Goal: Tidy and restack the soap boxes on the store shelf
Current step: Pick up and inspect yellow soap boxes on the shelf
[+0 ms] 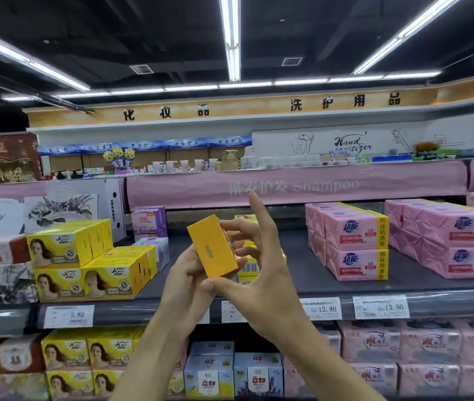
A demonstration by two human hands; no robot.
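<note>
A yellow soap box (pixel 212 248) is held up in front of the middle shelf (pixel 345 287), tilted with a plain side toward me. My left hand (pixel 185 280) grips it from below and behind. My right hand (pixel 259 270) pinches its lower corner with the thumb while the other fingers curl at its right edge and the forefinger points up. More yellow soap boxes (pixel 85 261) sit stacked at the shelf's left. A few yellow boxes (pixel 248 269) stand behind my hands, mostly hidden.
Pink soap packs (pixel 348 241) are stacked at the right, with more pink packs (pixel 444 235) beyond. Purple boxes (pixel 148 222) stand at the shelf back. Price tags (pixel 380 306) line the shelf edge. The lower shelf holds yellow, blue and pink boxes.
</note>
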